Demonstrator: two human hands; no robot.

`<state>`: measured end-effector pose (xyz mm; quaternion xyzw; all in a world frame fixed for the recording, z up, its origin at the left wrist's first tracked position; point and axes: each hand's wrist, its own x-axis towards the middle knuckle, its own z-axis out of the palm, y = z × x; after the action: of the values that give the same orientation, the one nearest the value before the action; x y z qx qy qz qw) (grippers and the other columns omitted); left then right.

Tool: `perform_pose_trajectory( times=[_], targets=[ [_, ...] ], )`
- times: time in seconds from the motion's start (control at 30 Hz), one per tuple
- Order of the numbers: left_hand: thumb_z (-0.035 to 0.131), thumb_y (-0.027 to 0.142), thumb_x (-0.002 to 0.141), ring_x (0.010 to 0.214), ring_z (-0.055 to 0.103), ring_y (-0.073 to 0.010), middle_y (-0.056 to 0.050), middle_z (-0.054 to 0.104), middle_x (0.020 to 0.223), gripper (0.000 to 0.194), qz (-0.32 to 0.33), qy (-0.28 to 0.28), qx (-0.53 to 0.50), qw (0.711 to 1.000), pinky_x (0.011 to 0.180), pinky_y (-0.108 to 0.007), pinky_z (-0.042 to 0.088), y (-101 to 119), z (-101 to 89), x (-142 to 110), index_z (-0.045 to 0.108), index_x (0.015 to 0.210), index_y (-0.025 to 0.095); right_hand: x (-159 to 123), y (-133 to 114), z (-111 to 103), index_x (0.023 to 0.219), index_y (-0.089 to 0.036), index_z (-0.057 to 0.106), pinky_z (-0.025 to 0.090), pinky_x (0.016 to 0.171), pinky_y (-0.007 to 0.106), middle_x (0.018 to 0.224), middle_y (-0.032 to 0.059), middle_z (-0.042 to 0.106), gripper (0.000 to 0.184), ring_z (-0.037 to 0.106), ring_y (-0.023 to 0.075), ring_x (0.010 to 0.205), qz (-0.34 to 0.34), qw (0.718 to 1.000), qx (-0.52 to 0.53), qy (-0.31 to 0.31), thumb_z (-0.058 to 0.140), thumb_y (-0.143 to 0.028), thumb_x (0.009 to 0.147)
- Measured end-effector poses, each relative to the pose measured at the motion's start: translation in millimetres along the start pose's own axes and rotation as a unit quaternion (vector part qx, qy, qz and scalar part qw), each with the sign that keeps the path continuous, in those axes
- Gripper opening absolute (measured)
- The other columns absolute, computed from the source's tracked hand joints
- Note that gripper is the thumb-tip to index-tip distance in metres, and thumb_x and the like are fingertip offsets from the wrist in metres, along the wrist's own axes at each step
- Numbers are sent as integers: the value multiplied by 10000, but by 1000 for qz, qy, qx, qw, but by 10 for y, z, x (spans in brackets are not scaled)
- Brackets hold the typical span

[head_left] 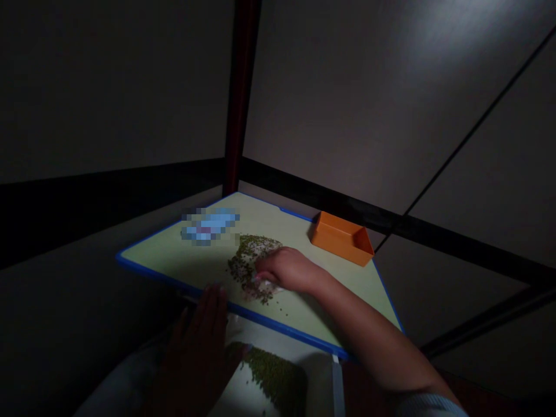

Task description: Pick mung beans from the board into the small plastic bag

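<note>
A patch of small green-brown grains [243,263] is spread on the pale board [169,260] with a blue rim. My right hand [291,269] rests over the patch's right side with its fingers curled down. Something whitish shows under these fingers, but I cannot make out what it is. In shadow near the board's front edge, my left hand [202,336] has its fingers stretched out. Beside it, below that edge, a white tray [243,397] contains more green grains [278,370]. The left thumb reaches over the tray's grains; whether it touches them I cannot tell.
An orange open box [343,238] stands at the board's back right. Towards the back left lies a blurred light-blue item [211,225]. Walls meet at a dark red post [241,98] behind the board. The room is dim.
</note>
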<state>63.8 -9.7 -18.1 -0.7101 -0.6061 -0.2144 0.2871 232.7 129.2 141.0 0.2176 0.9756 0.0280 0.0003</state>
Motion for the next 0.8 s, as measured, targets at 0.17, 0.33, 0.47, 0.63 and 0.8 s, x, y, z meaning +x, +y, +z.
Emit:
perform_pose_trajectory(
  times=[0.17,0.33,0.47,0.63,0.8],
  targets=[
    [293,571,874,1313,486,-386,-293,450,1449,836,5,-7,-4,1000,998,-529,385,-15,-29,29,310,1432,-51,-142,-140,-27,1000,-188,675,360,630,270,919,92,745,336,659,197,795,106,992,-44,-55,393,-370,988],
    [275,579,878,1325,472,-382,-281,445,1458,833,8,-11,-7,1000,1007,-532,376,-24,-24,31,310,1436,-39,-204,-253,-47,1022,-185,673,426,649,279,962,109,749,376,685,217,834,102,989,-52,-99,348,-371,993],
    [307,565,868,1332,465,-384,-277,442,1462,822,-7,-40,-23,999,1017,-537,375,-25,-35,31,331,1426,-38,-182,-327,5,1061,-194,661,492,702,299,984,112,749,393,700,227,880,104,986,-60,-113,319,-382,1006],
    [326,572,860,1360,433,-379,-270,416,1481,820,-22,-79,-40,996,1021,-538,387,-34,-60,39,344,1427,-21,-138,-324,103,1093,-172,628,536,657,326,916,133,747,343,722,260,863,138,981,-80,-108,333,-320,1001],
    [348,571,860,1351,443,-385,-277,437,1466,822,-10,-64,-38,997,1008,-535,398,-40,-61,37,338,1429,-22,-145,-308,122,1067,-145,619,547,627,330,872,159,742,283,731,275,854,162,976,-88,-115,383,-270,974]
  ],
)
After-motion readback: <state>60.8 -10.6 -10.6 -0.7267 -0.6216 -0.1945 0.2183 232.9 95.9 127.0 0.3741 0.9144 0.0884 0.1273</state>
